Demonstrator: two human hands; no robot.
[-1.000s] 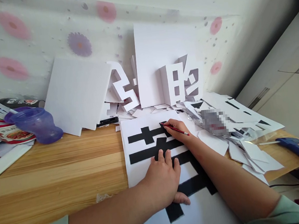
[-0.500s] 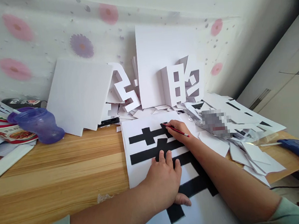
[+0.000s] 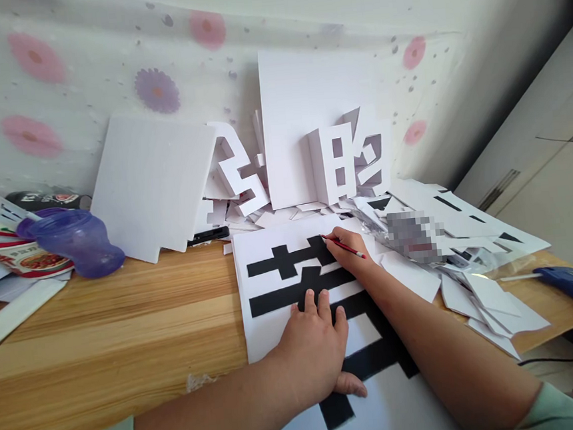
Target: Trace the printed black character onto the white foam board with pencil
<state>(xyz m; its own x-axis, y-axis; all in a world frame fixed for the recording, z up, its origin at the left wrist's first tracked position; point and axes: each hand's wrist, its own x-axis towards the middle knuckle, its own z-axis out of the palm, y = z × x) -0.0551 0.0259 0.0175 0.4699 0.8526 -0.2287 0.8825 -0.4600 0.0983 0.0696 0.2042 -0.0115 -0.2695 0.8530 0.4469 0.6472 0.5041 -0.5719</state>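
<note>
My right hand (image 3: 350, 249) grips a red pencil (image 3: 345, 247), its tip at the upper edge of a black cut-out character (image 3: 374, 361). This black shape lies flat on a white board (image 3: 272, 340). Lower down, my left hand (image 3: 317, 339) rests on the black shape with its fingers spread, covering part of it. The right forearm crosses over the board's right side and hides some of the character.
White three-dimensional characters (image 3: 345, 163) stand at the back against a tall white panel (image 3: 286, 128). Scraps (image 3: 412, 274) pile up at right, near a blue glue gun (image 3: 568, 284). A purple container (image 3: 83, 243) and another white panel (image 3: 153, 186) are at left.
My right hand has moved the pencil slightly to the right along the top of the black shape. The left hand stays in place.
</note>
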